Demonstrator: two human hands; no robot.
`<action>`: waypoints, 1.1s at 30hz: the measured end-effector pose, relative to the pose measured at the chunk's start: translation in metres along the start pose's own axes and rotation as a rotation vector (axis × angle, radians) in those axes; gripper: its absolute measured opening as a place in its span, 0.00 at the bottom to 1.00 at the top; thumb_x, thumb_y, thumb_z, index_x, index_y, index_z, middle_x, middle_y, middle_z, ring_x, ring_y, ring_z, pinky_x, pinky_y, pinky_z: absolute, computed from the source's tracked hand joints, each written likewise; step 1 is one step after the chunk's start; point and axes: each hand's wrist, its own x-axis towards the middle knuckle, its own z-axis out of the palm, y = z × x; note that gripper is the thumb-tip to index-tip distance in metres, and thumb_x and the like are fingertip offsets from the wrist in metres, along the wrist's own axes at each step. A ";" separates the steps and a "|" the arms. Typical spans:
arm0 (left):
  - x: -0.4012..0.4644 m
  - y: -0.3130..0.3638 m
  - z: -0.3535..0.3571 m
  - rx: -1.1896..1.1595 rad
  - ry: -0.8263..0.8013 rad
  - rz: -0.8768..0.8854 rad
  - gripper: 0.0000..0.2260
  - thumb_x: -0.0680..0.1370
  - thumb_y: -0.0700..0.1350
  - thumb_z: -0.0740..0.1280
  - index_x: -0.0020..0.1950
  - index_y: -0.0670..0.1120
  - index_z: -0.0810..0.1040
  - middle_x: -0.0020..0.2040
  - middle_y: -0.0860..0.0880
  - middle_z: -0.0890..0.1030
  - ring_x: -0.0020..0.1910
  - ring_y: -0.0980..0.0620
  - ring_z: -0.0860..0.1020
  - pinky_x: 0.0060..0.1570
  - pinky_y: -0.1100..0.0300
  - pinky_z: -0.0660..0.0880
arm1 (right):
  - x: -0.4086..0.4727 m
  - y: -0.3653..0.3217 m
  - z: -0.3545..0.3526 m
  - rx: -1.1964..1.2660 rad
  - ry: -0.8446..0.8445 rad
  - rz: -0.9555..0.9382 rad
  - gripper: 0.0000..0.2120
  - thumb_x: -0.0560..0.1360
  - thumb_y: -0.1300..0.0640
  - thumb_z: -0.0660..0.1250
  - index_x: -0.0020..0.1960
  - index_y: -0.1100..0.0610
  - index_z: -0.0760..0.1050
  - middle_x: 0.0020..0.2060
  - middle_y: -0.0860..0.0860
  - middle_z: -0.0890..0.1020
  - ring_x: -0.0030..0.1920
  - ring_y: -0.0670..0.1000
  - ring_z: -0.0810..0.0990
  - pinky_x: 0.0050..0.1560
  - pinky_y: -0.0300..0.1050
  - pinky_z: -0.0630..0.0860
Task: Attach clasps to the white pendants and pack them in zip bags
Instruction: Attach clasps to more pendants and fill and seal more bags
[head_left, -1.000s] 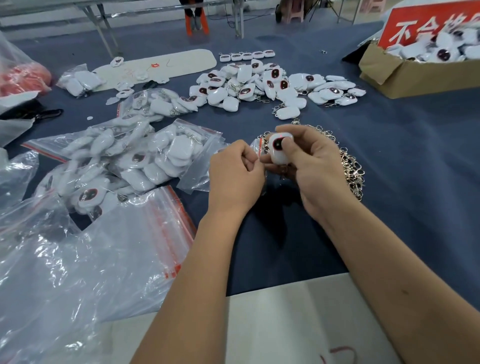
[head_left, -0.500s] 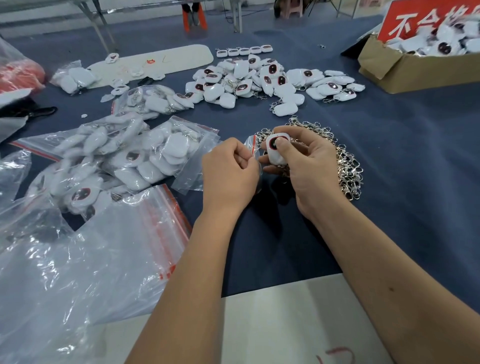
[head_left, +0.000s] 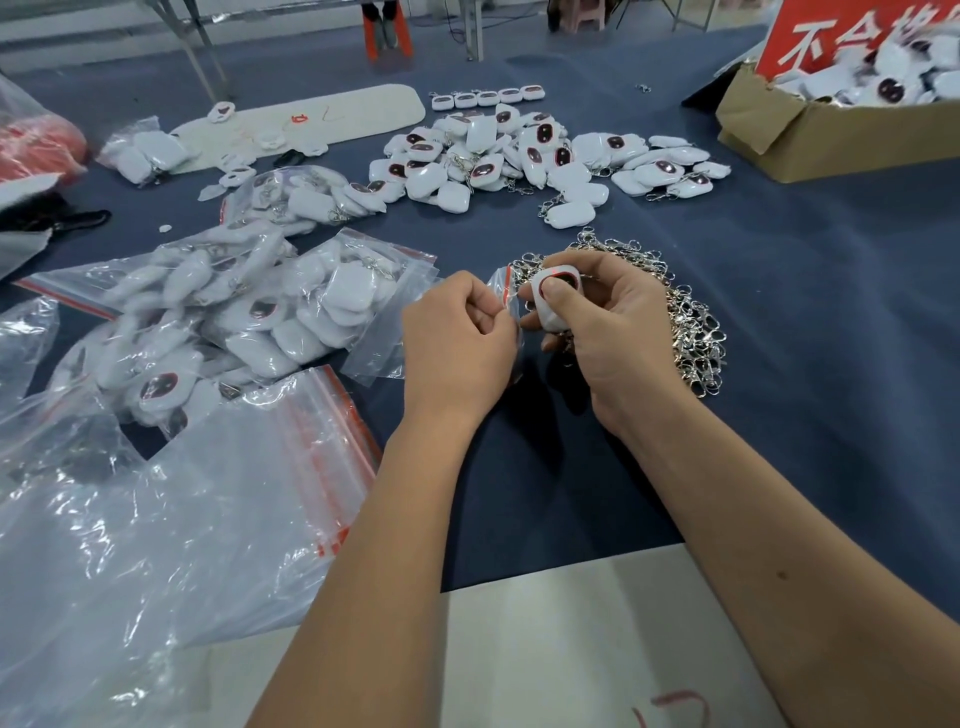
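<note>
Leftmost, crinkled clear zip bags (head_left: 171, 519) with red seal strips lie slack beside filled bags of pendants (head_left: 249, 312); the left hand (head_left: 457, 343) pinches the edge of a small zip bag (head_left: 506, 291); close beside it, the right hand (head_left: 608, 322) grips a glossy rounded white pendant (head_left: 553, 304) over a tangled heap of silvery metal clasps (head_left: 685, 312) on the blue cloth (head_left: 805, 364).

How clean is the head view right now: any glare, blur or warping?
Head view: glare streaks the loose zip bags; the cardboard box corner is motion-smeared; wide-angle warping bends the far edges; the pendant in the right hand stays sharp.
</note>
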 end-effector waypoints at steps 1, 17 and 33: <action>0.000 0.000 0.000 -0.002 0.000 0.000 0.10 0.72 0.37 0.70 0.35 0.50 0.76 0.30 0.53 0.78 0.29 0.63 0.74 0.31 0.73 0.69 | 0.001 0.000 0.000 0.000 -0.006 0.000 0.08 0.79 0.68 0.67 0.55 0.58 0.80 0.44 0.58 0.87 0.40 0.54 0.88 0.34 0.39 0.78; 0.002 0.002 -0.003 -0.043 0.021 -0.070 0.07 0.71 0.36 0.68 0.36 0.47 0.77 0.29 0.49 0.79 0.28 0.53 0.77 0.31 0.62 0.73 | 0.002 0.002 0.000 0.023 -0.042 -0.002 0.17 0.81 0.74 0.63 0.68 0.65 0.74 0.48 0.63 0.86 0.41 0.55 0.88 0.42 0.42 0.83; 0.000 0.011 -0.005 -0.123 0.082 0.041 0.06 0.73 0.36 0.70 0.38 0.44 0.79 0.32 0.50 0.79 0.32 0.48 0.78 0.33 0.61 0.75 | 0.002 0.008 -0.001 -0.394 0.001 -0.089 0.19 0.70 0.62 0.80 0.57 0.53 0.77 0.46 0.53 0.85 0.45 0.57 0.86 0.48 0.61 0.84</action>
